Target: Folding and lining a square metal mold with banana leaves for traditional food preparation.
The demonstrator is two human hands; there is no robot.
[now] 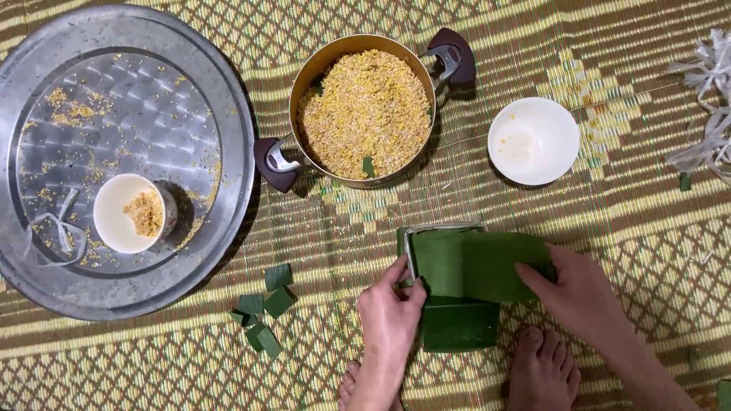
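On a woven straw mat (pixel 609 228) in green and yellow, a wide round metal tray (pixel 228 114) lies at the far left, dusted with yellow grains and carrying a small white cup (pixel 114 221) of the same filling and a loop of pale string (pixel 49 228). Right of the tray stands a brass-coloured pot (pixel 304 76) with two dark handles, filled with crumbly yellow grain. Below the pot, a square metal mould (pixel 411 251) is draped with a green banana leaf (pixel 472 262) that hangs over its near side. The left hand (pixel 390 312) pinches the mould's left edge and the leaf there; the right hand (pixel 579 293) presses flat fingers on the leaf's right end. An empty white bowl (pixel 533 141) sits right of the pot, and cut leaf scraps (pixel 263 312) lie left of the hands.
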